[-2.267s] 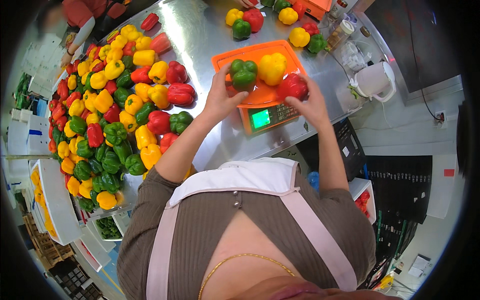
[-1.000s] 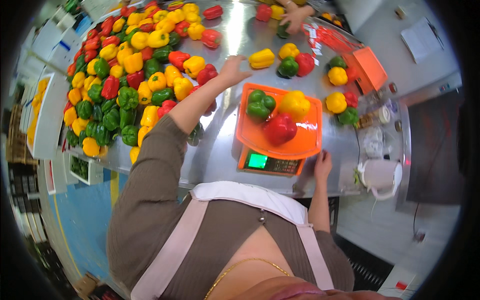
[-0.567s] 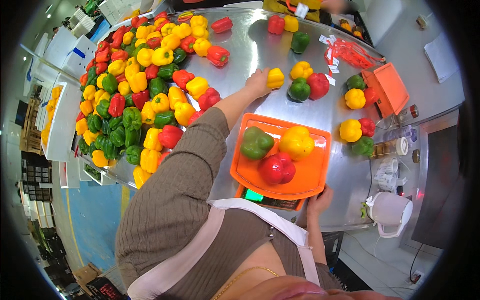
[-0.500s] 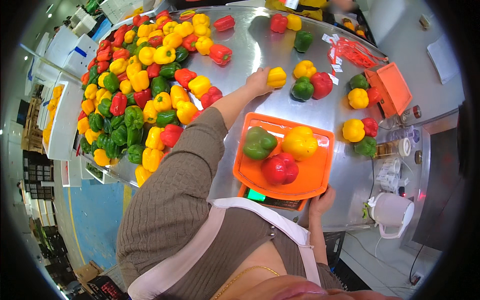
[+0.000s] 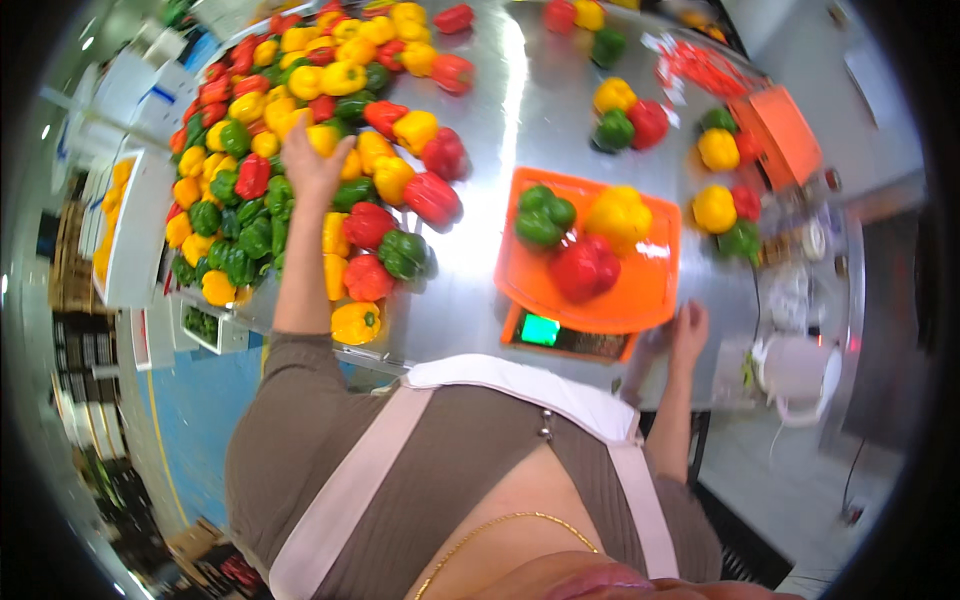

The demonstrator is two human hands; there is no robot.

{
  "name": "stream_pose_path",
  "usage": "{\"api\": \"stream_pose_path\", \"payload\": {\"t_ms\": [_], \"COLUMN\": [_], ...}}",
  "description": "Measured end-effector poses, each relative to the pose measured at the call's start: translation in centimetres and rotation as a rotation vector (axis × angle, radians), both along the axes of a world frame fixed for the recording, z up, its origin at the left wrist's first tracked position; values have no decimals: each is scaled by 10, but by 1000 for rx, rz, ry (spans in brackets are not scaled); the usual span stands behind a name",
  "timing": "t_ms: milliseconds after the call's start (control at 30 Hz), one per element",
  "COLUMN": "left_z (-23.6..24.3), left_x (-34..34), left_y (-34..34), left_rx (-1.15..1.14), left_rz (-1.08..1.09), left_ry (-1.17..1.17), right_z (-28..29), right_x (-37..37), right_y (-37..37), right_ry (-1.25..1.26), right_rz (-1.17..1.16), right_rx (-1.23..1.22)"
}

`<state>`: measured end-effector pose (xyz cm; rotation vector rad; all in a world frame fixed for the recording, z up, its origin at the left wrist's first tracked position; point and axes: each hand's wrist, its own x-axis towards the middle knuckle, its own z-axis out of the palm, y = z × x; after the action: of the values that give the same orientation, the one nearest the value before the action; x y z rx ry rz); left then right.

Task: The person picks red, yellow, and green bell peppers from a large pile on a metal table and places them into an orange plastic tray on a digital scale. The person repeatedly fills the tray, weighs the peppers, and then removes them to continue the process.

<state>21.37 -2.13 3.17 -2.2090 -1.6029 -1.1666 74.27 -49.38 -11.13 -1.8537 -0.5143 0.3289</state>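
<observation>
My left hand (image 5: 314, 168) reaches over the pepper pile, thumb and fingers around a yellow bell pepper (image 5: 322, 138). Loose red, yellow and green bell peppers surround it. In front of me an orange tray (image 5: 640, 296) rests on a scale (image 5: 588, 338) with a lit green display. The tray holds a green bell pepper (image 5: 544, 214), a yellow one (image 5: 618, 218) and a red one (image 5: 584, 268). Beside the tray's near right corner is my right hand (image 5: 690, 328), just over the metal table, fingers curled together with nothing visible in them.
Groups of red, yellow and green peppers stand right of the tray, such as this yellow pepper (image 5: 614, 96). Red netting with white tags (image 5: 700, 62), an orange box (image 5: 778, 135) and a white kettle (image 5: 795, 372) line the right. White crates (image 5: 150, 235) stand at left.
My left hand has carried the yellow pepper from the table's middle leftward to the pile. My right hand has moved off the scale's edge. The view has shifted, and several peppers at the pile's edge differ.
</observation>
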Motion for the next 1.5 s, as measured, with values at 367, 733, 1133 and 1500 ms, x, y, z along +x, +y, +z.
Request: {"api": "stream_pose_path", "payload": {"t_ms": [367, 733, 1133, 1500], "left_z": [38, 23, 42, 25], "left_x": [178, 209, 224, 306], "left_y": [-196, -250, -200, -10], "left_rx": [-953, -474, -432, -365], "left_rz": [-992, -821, -930, -769], "left_ry": [-247, -99, -165, -151], "right_z": [205, 196, 196, 176], "right_x": [-54, -73, -67, 21], "right_y": [124, 134, 163, 374], "right_ry": [-495, -340, -424, -662], "right_rz": [819, 1159, 1041, 1022], "right_rx": [-207, -255, -103, -1]}}
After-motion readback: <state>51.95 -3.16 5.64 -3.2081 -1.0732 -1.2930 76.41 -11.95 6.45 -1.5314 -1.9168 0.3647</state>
